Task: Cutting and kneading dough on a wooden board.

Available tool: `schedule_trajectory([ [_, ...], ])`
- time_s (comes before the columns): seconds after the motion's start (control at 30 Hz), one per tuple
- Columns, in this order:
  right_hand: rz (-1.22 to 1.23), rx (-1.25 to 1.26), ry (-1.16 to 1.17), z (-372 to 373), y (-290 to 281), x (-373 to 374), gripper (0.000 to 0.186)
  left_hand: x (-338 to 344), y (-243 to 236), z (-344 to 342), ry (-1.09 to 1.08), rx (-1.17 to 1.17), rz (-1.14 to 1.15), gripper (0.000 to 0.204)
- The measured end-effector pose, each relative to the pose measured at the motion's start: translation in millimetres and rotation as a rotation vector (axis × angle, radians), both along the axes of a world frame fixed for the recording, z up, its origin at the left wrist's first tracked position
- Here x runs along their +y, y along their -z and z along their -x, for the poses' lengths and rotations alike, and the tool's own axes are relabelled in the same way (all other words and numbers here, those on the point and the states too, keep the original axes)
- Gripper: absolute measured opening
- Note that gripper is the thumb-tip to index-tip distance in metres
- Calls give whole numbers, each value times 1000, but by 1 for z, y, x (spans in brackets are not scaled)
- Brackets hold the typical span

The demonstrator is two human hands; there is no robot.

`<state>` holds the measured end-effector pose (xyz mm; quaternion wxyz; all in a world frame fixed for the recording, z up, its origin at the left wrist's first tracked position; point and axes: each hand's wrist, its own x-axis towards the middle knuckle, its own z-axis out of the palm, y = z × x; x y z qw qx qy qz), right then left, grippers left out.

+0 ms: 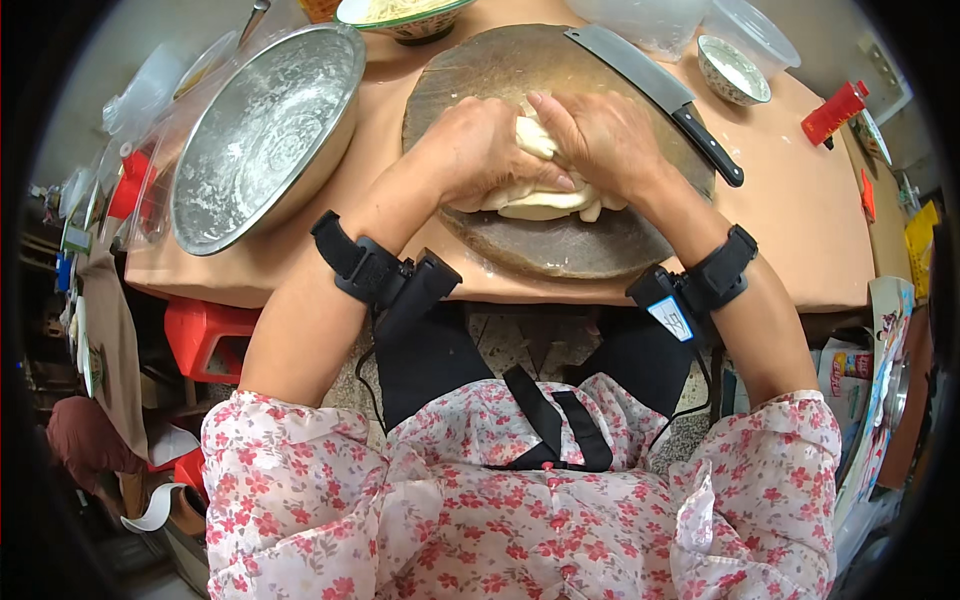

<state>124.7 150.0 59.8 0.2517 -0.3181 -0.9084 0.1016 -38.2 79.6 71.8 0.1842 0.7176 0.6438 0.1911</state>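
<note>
Both of my hands grip a mass of pale dough point(543, 205) on a round wooden board point(470, 70). My left hand point(480, 150) has its fingers curled into the dough from the left. My right hand point(610, 150) presses in from the right with bent fingers, its thumb near a folded upper part of the dough. The fingertips are partly hidden in it. A cleaver point(640, 75) with a black handle lies on the board beyond my right hand. A large metal bowl point(265, 140) with white powdery residue sits beside the board on the left.
At the back are a bowl of pale shreds point(400, 12), a small patterned bowl point(733, 70) and clear plastic containers point(750, 35). A red bottle point(830, 115) stands at right. A red stool point(210, 340) is under the table's left side. Another person point(90, 445) is at the lower left.
</note>
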Motion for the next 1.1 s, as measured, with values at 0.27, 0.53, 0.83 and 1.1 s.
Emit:
schedule_trajectory([
  [0.27,53,-45,47,12,2,24,57,14,8,11,-61,-95,-12,72],
  [0.53,-106,140,25,-15,6,-20,42,-27,10,-11,-41,125,-261,71],
  [0.83,-74,111,-76,-48,-7,-43,43,-54,-8,-23,133,75,-97,74],
  [1.1,-79,80,54,-39,-6,-39,47,-42,-11,-19,62,-94,-52,61],
])
